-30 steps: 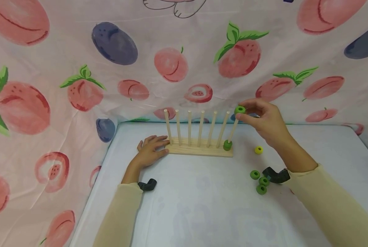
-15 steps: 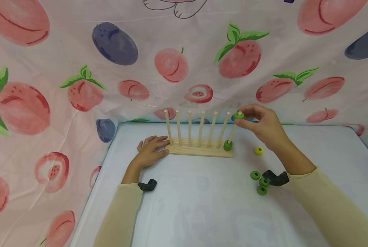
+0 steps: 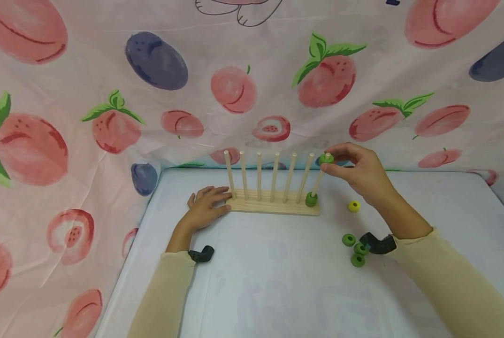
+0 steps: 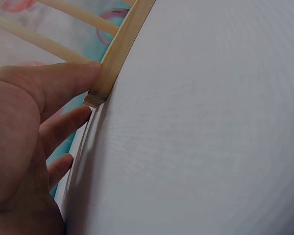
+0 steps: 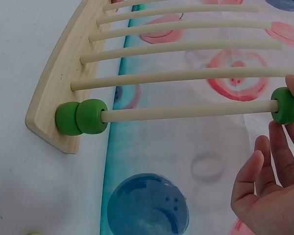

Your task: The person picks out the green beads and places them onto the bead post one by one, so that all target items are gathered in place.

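Observation:
A wooden peg rack (image 3: 273, 205) with a row of upright pegs stands near the back of the table. My right hand (image 3: 363, 171) pinches a green bead (image 3: 325, 159) between thumb and fingers at the top of the rightmost peg. The peg's tip pokes through the bead's hole. Two green beads (image 5: 82, 117) sit stacked at the foot of that same peg in the right wrist view. My left hand (image 3: 204, 206) rests at the rack's left end, fingers fairly straight. In the left wrist view, a fingertip (image 4: 93, 68) touches the end of the wooden base (image 4: 112, 63).
Several loose green beads (image 3: 357, 259) lie on the white tabletop (image 3: 277, 281), close to the right wrist's black camera (image 3: 378, 242). A yellow bead (image 3: 354, 206) lies right of the rack. Behind the table hangs a fruit-printed cloth (image 3: 235, 51).
The right hand has lowered the green bead slightly, so the tip of the rightmost peg now passes through it. The left hand and the rack have stayed in place.

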`<state>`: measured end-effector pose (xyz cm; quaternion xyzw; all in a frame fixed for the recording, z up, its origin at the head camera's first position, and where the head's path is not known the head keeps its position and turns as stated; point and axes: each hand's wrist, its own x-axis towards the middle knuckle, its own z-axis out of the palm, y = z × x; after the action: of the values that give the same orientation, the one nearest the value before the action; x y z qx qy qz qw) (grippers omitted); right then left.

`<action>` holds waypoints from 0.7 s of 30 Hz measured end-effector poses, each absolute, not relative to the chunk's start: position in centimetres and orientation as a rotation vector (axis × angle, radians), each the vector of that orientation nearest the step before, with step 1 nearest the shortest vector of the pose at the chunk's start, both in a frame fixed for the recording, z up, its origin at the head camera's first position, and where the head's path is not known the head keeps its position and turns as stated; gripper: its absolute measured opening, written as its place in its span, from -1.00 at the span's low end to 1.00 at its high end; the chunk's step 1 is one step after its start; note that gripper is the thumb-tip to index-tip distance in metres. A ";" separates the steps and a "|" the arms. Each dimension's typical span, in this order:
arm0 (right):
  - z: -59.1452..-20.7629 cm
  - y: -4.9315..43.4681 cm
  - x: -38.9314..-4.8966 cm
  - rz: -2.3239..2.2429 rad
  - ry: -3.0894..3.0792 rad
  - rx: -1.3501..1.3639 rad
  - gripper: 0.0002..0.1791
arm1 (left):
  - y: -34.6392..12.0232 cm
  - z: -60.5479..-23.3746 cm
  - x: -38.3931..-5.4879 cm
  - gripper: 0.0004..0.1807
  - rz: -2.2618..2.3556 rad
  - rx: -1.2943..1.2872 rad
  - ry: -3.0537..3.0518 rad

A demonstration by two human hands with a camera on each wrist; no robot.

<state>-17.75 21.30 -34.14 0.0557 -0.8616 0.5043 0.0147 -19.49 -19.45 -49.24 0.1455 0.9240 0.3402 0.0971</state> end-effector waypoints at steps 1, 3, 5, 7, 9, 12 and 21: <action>-34.1 21.3 -17.8 1.572 -2.682 0.174 -0.54 | -19.4 -49.3 -19.5 -0.47 1.008 0.432 2.737; -34.1 21.3 -17.8 1.574 -2.683 0.174 -0.54 | -19.4 -49.2 -19.5 -0.47 1.009 0.433 2.736; -34.1 21.2 -17.8 1.571 -2.687 0.174 -0.54 | -19.4 -49.2 -19.4 -0.47 1.007 0.436 2.737; -34.1 21.2 -17.8 1.567 -2.690 0.175 -0.53 | -19.4 -49.2 -19.4 -0.47 1.003 0.438 2.739; -34.0 21.3 -17.7 1.563 -2.688 0.176 -0.53 | -19.4 -49.2 -19.4 -0.47 0.999 0.441 2.743; -34.0 21.3 -17.7 1.562 -2.682 0.177 -0.54 | -19.4 -49.1 -19.4 -0.47 0.993 0.446 2.749; -34.3 22.4 -17.3 1.462 -2.799 0.158 -0.51 | -19.5 -49.1 -19.4 -0.47 1.003 0.438 2.739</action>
<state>-17.27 22.40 -34.34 0.0499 -0.8853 0.4622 -0.0102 -19.40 -19.48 -49.09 0.1480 0.9243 0.3385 0.0957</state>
